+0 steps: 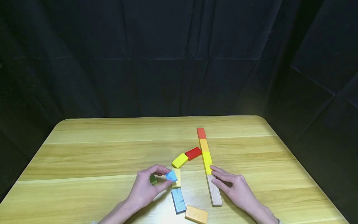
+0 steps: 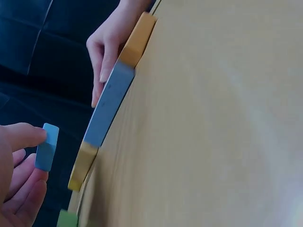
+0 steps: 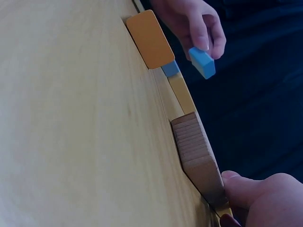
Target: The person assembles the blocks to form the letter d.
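Note:
My left hand pinches a small light-blue block between thumb and fingers. It holds the block above a cream block, and a green block is partly hidden behind the fingers. My right hand rests its extended fingertips at the joint between a yellow block and a speckled, stone-like block. These two form the near part of a straight row. In the right wrist view the thumb touches the speckled block, whose end is grooved.
Farther up the row lie an orange block and a red-orange block. A curve beside it includes a red block, a yellow block, a larger blue block and a light-orange block. Dark cloth hangs behind the wooden table.

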Demonstrator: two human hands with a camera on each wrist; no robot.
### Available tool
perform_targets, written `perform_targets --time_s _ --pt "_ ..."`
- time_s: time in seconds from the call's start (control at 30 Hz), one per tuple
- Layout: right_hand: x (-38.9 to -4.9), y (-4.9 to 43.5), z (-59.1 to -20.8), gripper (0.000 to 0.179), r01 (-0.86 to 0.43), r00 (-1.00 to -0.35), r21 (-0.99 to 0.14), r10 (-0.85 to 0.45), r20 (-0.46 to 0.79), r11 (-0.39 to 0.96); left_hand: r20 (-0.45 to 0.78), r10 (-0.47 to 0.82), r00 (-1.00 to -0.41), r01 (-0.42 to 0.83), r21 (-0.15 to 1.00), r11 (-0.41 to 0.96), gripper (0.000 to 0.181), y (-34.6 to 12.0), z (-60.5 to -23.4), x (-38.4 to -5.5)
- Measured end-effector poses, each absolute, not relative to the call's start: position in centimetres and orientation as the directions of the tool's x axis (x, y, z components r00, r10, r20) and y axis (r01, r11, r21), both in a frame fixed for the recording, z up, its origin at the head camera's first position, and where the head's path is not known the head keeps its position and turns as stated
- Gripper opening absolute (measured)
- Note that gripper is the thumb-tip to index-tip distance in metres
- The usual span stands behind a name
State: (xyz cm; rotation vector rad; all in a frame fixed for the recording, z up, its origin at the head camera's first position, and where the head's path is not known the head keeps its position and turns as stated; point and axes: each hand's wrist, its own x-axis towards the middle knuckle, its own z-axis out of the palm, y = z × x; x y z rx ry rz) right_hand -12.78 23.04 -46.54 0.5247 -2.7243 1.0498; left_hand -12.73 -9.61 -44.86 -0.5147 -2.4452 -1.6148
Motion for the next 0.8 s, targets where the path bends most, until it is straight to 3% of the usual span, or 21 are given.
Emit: perform_targets --time_s 0.53,0.8 --pt "-12.9 23.0 -46.5 0.033 -0.402 -0.914 -0.603 -0.267 0.304 0.689 0.288 0.352 -0.891 0.385 0.889 0.249 0.024 -7.2 -45.0 -10.8" --pt "-12.9 23.0 -46.5 0.033 -0.394 -0.918 -0.59 -0.263 0.298 0.705 0.386 0.431 -0.816 0.503 0.841 0.198 0.025 -5.5 -45.0 -9.8"
